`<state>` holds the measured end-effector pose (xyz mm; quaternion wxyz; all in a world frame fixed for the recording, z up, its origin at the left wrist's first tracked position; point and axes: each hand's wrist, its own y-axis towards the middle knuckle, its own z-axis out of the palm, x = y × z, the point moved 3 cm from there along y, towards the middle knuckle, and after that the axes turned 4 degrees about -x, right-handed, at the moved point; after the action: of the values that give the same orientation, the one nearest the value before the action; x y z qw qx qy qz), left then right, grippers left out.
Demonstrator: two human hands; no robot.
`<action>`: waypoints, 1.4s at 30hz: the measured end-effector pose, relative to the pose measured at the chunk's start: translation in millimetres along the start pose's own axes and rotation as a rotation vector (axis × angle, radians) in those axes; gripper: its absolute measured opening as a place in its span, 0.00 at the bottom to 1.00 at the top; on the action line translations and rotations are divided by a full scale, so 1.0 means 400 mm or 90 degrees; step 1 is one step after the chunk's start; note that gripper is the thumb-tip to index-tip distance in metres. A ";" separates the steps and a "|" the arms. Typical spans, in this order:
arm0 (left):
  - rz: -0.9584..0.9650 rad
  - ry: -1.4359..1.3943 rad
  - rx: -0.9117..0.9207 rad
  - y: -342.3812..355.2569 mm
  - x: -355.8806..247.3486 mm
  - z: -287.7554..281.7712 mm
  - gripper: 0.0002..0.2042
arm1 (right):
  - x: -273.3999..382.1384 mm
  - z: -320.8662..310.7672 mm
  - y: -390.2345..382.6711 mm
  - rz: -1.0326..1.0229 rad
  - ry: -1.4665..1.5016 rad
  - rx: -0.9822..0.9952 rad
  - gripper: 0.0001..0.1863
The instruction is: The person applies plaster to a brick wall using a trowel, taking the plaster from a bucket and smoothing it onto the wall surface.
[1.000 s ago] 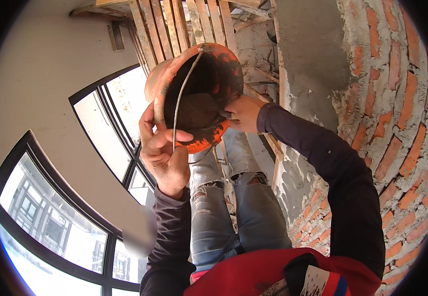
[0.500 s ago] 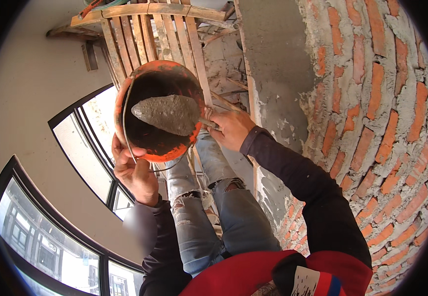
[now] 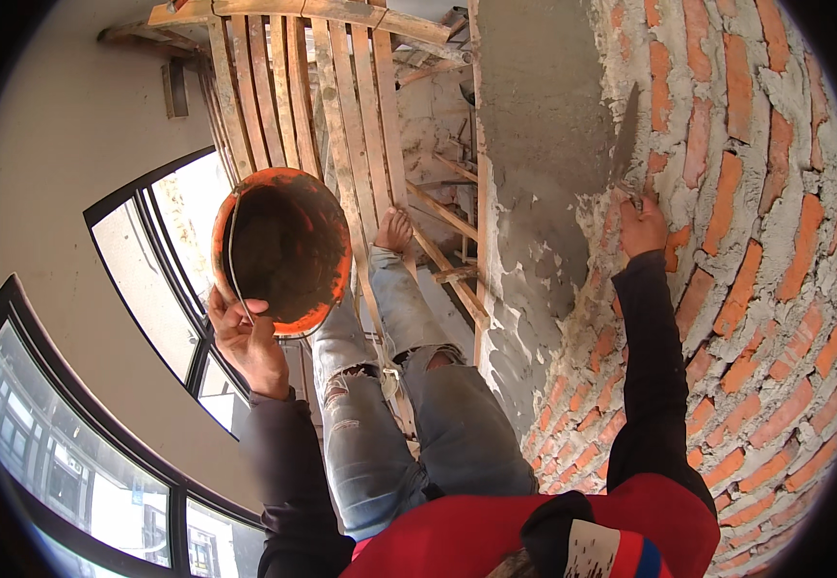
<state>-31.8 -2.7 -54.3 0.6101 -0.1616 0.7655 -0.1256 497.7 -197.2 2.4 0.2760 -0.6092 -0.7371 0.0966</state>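
My left hand (image 3: 245, 342) grips the rim and wire handle of an orange, mortar-smeared bucket (image 3: 336, 265), tilted so that its dark inside shows, with grey mortar (image 3: 288, 255) in it. My right hand (image 3: 642, 226) is closed on the handle of a trowel. The blade (image 3: 627, 130) points up along the wall, edge-on to the camera, where the grey plaster band (image 3: 534, 116) borders exposed red brickwork (image 3: 727, 202). Whether the blade touches the wall, I cannot tell.
Beneath me is a slatted wooden platform (image 3: 365, 144) with my bare foot (image 3: 394, 229) on it and wooden braces (image 3: 447, 279) beside it. My legs in torn jeans (image 3: 370, 453) stretch below the bucket. Black-framed windows (image 3: 81, 424) line the pale wall on the left.
My right hand has left the bucket and moved right and up to the wall, carrying the trowel that was loaded with mortar inside it. The bucket and left hand have shifted left.
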 end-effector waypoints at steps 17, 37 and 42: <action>0.090 0.143 0.070 -0.057 -0.213 0.210 0.12 | 0.401 0.481 -0.392 -0.620 -0.497 0.184 0.16; 0.202 -0.156 0.177 -0.102 -0.520 0.116 0.18 | 0.501 0.374 -0.447 -0.631 -0.108 0.605 0.19; 0.200 -0.159 0.116 -0.080 -0.490 0.056 0.17 | 0.441 0.320 -0.499 -0.627 0.079 0.579 0.22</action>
<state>32.8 46.7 128.1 0.7244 0.0010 0.6851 -0.0767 243.4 -52.1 43.0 0.5590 -0.0296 -0.7975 0.2252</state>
